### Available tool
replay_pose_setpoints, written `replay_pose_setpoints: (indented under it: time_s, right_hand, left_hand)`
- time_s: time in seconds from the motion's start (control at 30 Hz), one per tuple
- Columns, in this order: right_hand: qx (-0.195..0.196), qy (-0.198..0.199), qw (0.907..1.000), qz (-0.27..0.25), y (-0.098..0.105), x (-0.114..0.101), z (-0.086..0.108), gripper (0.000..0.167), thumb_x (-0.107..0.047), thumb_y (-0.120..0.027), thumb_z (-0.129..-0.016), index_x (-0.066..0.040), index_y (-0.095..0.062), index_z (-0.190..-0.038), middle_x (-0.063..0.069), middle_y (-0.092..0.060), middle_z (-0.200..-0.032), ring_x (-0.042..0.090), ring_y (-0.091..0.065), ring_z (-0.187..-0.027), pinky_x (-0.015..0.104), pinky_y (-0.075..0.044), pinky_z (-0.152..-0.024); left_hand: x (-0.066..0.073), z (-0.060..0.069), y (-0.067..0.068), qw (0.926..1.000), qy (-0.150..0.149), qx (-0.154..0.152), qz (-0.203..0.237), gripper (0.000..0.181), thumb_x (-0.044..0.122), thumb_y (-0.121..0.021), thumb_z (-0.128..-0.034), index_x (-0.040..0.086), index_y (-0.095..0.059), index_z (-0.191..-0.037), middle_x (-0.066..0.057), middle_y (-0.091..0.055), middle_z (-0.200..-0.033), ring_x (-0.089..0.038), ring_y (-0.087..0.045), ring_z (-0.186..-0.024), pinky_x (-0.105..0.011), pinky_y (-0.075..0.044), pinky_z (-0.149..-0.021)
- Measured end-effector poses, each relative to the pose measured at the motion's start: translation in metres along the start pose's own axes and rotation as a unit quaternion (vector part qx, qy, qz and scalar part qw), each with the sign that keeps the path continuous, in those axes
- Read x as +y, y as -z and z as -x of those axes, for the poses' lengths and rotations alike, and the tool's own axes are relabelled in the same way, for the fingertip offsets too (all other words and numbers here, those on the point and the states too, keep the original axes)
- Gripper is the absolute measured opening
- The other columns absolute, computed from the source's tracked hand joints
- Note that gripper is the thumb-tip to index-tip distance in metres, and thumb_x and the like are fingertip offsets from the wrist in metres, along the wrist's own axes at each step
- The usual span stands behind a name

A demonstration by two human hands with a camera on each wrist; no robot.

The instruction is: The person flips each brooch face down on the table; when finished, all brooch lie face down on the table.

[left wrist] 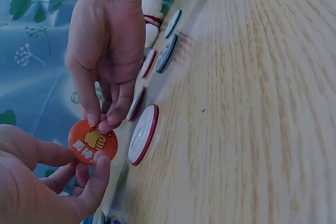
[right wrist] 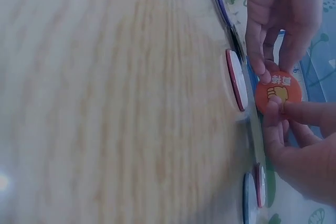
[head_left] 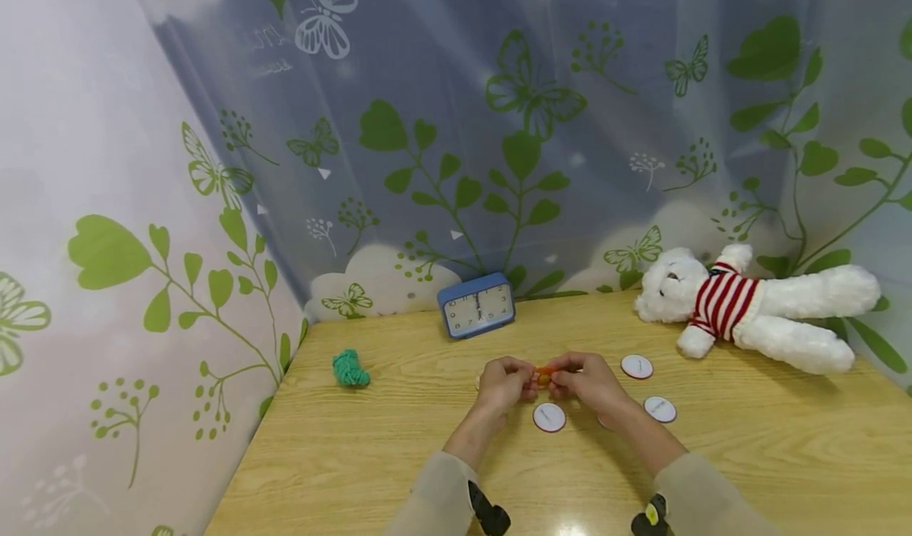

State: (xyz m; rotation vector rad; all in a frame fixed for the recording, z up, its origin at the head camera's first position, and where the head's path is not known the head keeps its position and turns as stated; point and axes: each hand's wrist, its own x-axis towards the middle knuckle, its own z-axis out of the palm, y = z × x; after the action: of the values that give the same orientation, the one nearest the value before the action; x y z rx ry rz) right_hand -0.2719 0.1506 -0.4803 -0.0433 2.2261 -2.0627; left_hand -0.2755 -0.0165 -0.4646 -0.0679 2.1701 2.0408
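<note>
Held part: the orange button badge (left wrist: 93,141), printed with a yellow fist and white characters, is located between the two hands, over the near side of the blue alarm clock (head_left: 477,308); the left hand (head_left: 506,382) pinches it from the left, the right hand (head_left: 588,379) pinches it from the right; on both hands the fingers are curled and grasping the badge, with each thumb on or beside the printed face.

Governing relation: the badge lies directly at the fingers of both hands, so neither hand is nearer; being round, it has no long axis, and its orientation is read from the printed face, which is turned toward the person; whether its lower edge touches the wooden surface (head_left: 335,457) is hard to tell from these angles.

Adjacent parts: a red-rimmed white disc (head_left: 549,418) lies flat just on the person's side of the badge, between the wrists; a second disc (head_left: 637,366) and a third disc (head_left: 659,409) lie to the right of the right hand.

Outer parts: a green yarn bundle (head_left: 350,368) rests well apart to the left; a white teddy bear (head_left: 727,306) in a striped sweater lies at the far right; no container is identifiable in the views.
</note>
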Motion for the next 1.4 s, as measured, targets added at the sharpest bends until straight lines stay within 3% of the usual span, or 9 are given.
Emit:
replay_pose_setpoints:
  time_s: [0.23,0.47,0.8,1.1,1.4]
  right_hand:
    - [0.017,0.013,0.9996,-0.02,0.0,-0.001,-0.002,0.018,0.008,-0.06,-0.099,0.015,-0.063,-0.115,0.019,-0.065,-0.108,0.016,-0.068,-0.086,0.024,-0.062,-0.075]
    - [0.038,0.036,0.9986,-0.008,0.0,0.0,-0.003,0.02,0.008,-0.06,-0.098,0.014,-0.065,-0.117,0.019,-0.066,-0.108,0.015,-0.069,-0.088,0.031,-0.063,-0.083]
    - [0.035,0.026,0.999,-0.012,0.001,0.0,-0.002,0.022,0.008,-0.061,-0.095,0.014,-0.066,-0.116,0.018,-0.068,-0.106,0.015,-0.065,-0.086,0.027,-0.061,-0.076]
    - [0.044,-0.007,0.9989,-0.016,0.001,0.0,-0.003,0.022,0.007,-0.055,-0.099,0.012,-0.068,-0.114,0.015,-0.07,-0.103,0.016,-0.067,-0.08,0.029,-0.062,-0.073]
    - [0.053,-0.005,0.9984,-0.02,0.001,0.002,-0.002,0.02,0.011,-0.058,-0.096,0.016,-0.063,-0.115,0.018,-0.066,-0.103,0.018,-0.068,-0.076,0.027,-0.062,-0.069]
  left_hand:
    - [-0.002,-0.001,-0.001,0.9998,0.008,0.006,0.017,0.018,0.006,-0.057,-0.1035,-0.008,-0.066,-0.109,-0.019,-0.071,-0.094,-0.017,-0.069,-0.068,-0.032,-0.066,-0.068]
    - [-0.003,-0.002,-0.001,0.9992,0.018,-0.011,0.035,0.019,0.007,-0.055,-0.104,-0.007,-0.065,-0.112,-0.022,-0.073,-0.095,-0.018,-0.072,-0.069,-0.034,-0.067,-0.069]
    - [-0.006,-0.004,-0.004,0.9983,-0.022,0.008,0.054,0.017,-0.002,-0.063,-0.0974,-0.012,-0.066,-0.111,-0.025,-0.075,-0.094,-0.017,-0.07,-0.067,-0.033,-0.066,-0.066]
    - [-0.009,-0.005,-0.004,0.9983,-0.021,0.007,0.054,0.026,-0.011,-0.063,-0.0922,-0.012,-0.063,-0.118,-0.023,-0.074,-0.09,-0.013,-0.067,-0.063,-0.028,-0.064,-0.063]
    - [-0.009,-0.005,-0.004,0.9983,-0.023,0.003,0.053,0.025,-0.013,-0.061,-0.0915,-0.014,-0.066,-0.116,-0.022,-0.072,-0.092,-0.014,-0.068,-0.067,-0.028,-0.065,-0.068]
